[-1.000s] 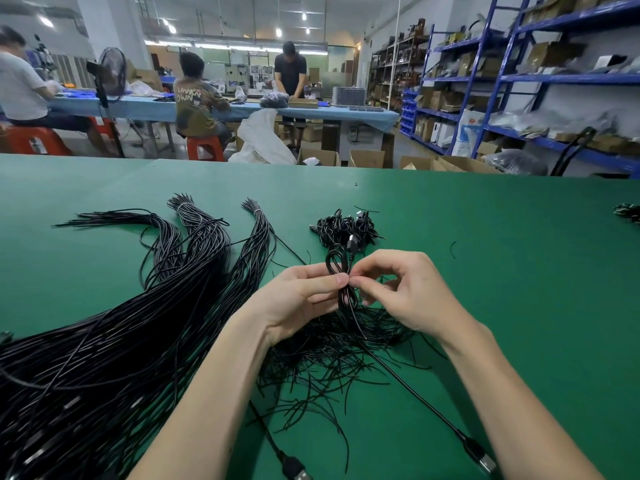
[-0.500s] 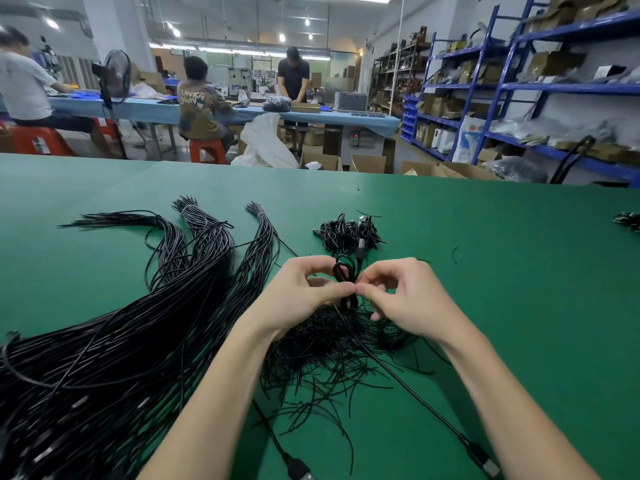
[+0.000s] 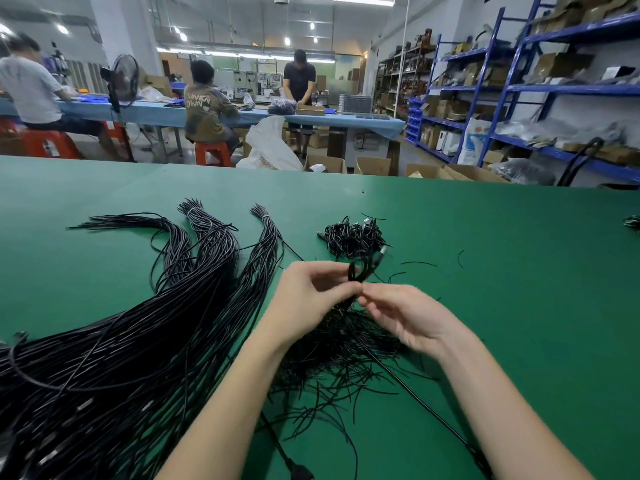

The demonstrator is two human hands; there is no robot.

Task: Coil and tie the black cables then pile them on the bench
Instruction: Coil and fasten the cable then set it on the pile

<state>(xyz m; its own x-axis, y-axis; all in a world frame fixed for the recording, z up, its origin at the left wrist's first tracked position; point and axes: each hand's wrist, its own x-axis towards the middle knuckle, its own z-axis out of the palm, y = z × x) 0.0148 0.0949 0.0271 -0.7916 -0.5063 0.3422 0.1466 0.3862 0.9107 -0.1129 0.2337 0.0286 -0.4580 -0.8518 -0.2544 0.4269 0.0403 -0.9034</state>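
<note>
Above the green bench (image 3: 485, 306), the left hand (image 3: 308, 299) pinches a coiled cable (image 3: 362, 270) in a narrow grip while the right hand (image 3: 408, 317) pinches just beside it.

The pinch point on the coiled cable (image 3: 360, 271) is covered by the fingertips of the left hand (image 3: 308, 303) and the motion-blurred right hand (image 3: 408, 320). The big cable bundle (image 3: 114, 358) is cut off at the left edge. A small dark item (image 3: 633, 221) is clipped at the right edge, unidentifiable.
</note>
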